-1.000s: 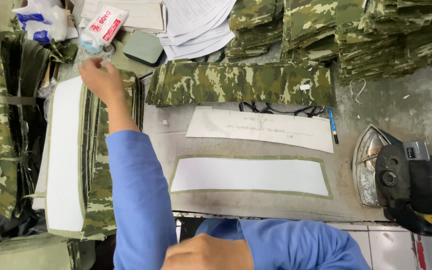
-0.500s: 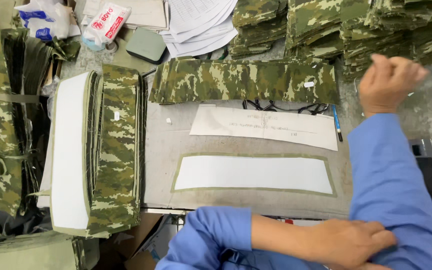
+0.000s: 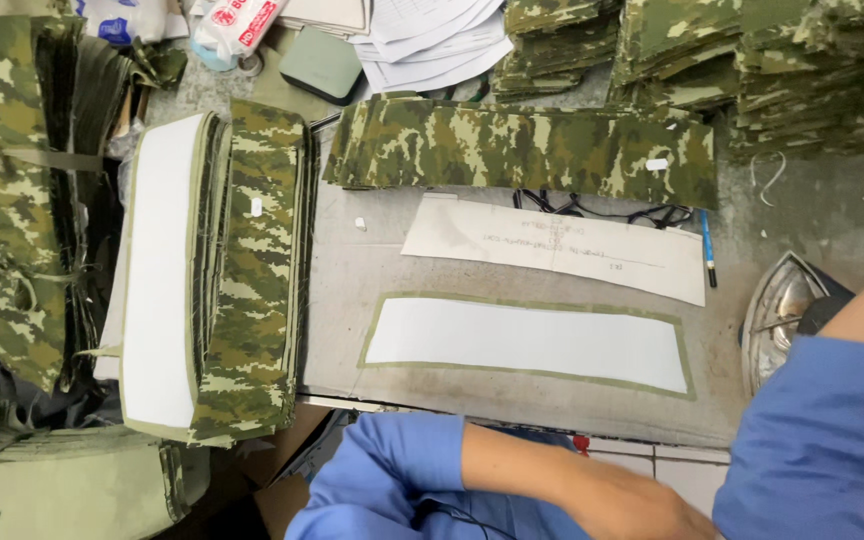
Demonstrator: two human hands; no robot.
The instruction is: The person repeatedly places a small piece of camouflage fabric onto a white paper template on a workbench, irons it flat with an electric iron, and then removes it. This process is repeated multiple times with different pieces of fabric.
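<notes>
The left hand (image 3: 642,510) lies low at the near edge of the view, its forearm reaching across in front of the body from a rolled blue sleeve (image 3: 392,470). Its fingers run out of the picture, so how far they are open, or whether they have hold of anything, cannot be told. The right arm comes in from the right in a blue sleeve (image 3: 822,430), and its hand is out of view altogether.

Just beyond the left hand, on the grey bench (image 3: 342,290), lies a long white interfacing panel (image 3: 522,343) set flat on an olive fabric piece that shows as a thin border around it. Nothing touches it. To the right of that panel, under the right arm, stands an iron (image 3: 782,310), partly hidden.

Farther from the hand lies a paper pattern (image 3: 552,248), with a blue pen (image 3: 708,250) at its right end. To the left of the hand, well apart, is a stack of camouflage pieces (image 3: 252,270) with a white-faced stack (image 3: 157,270) touching its left side.

Beyond the pattern lies a long camouflage strip pile (image 3: 522,150), and farthest off are loose papers (image 3: 432,40) and more folded camouflage bundles (image 3: 752,60).
</notes>
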